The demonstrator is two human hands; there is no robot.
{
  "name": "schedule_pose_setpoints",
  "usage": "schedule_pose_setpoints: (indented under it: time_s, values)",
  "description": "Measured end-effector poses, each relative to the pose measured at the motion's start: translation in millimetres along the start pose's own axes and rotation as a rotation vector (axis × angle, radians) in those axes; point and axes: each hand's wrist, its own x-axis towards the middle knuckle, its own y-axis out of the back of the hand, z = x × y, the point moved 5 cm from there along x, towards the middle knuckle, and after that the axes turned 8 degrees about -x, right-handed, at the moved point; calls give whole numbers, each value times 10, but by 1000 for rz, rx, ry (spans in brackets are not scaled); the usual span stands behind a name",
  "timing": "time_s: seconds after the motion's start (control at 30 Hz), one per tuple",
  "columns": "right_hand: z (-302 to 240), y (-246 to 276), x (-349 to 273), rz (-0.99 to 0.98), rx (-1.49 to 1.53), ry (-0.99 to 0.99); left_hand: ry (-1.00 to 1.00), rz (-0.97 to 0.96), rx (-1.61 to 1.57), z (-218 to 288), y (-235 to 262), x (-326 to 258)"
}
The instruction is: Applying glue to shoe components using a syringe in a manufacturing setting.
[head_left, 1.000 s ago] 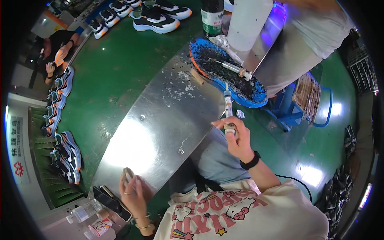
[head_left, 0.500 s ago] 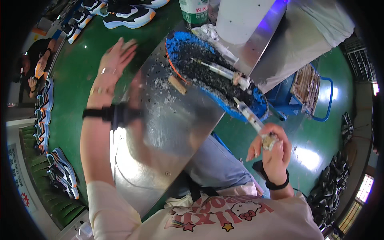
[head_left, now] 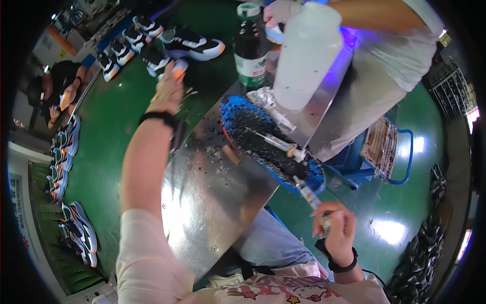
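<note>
My left hand (head_left: 169, 91) is stretched far out over the green table, its fingers closed on the toe of a black, white and orange sneaker (head_left: 155, 57); motion smears the fingers a little. In my right hand (head_left: 336, 229) is a syringe (head_left: 307, 193), its needle end pointing away from me over the near end of a blue insole-shaped pad (head_left: 236, 104). Black crumbs cover most of that pad. A second syringe (head_left: 277, 142) lies across it, with a tan lump around its barrel. A short tan stick (head_left: 232, 155) rests beside the pad.
Beyond the pad stand a dark bottle (head_left: 250, 48) and a translucent white container (head_left: 307, 61). Another sneaker (head_left: 191, 45) sits near my left hand. A co-worker's arm (head_left: 374, 14) reaches in at the far right. A blue-framed stool (head_left: 377, 149) stands at the right.
My left hand has reached farther forward from open space above the table to the sneaker, which is now turned. My right hand keeps the syringe. The view has tilted upward.
</note>
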Motion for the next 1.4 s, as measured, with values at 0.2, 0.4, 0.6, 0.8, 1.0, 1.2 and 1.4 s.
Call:
schedule_pose_setpoints:
  time_s: [0.2, 0.4, 0.6, 0.8, 1.0, 1.2, 1.4]
  values:
    - [60, 136, -81, -28, -300, -76, 602, -12, -1117, 577, 375, -2392]
    - [-12, 69, 0, 29, -156, -32, 793, 122, -1161, 547, 1083, -5727]
    - [92, -2, -14, 55, -324, -98, 861, 428, -256, 903, 1586, -6685]
    - [57, -62, -174, 38, -459, -28, -44, 574, -464, 819, 1872, -5432]
    - [-519, -283, -333, 8, -475, 203, -544, 25, -671, 1775, 1026, -4201]
    - [-996, -651, -326, -518, 328, 545, -591, -217, -617, 2115, 690, -4001]
    - [-903, -801, -200, -483, 398, 373, -506, -249, -418, 2098, 659, -3921]
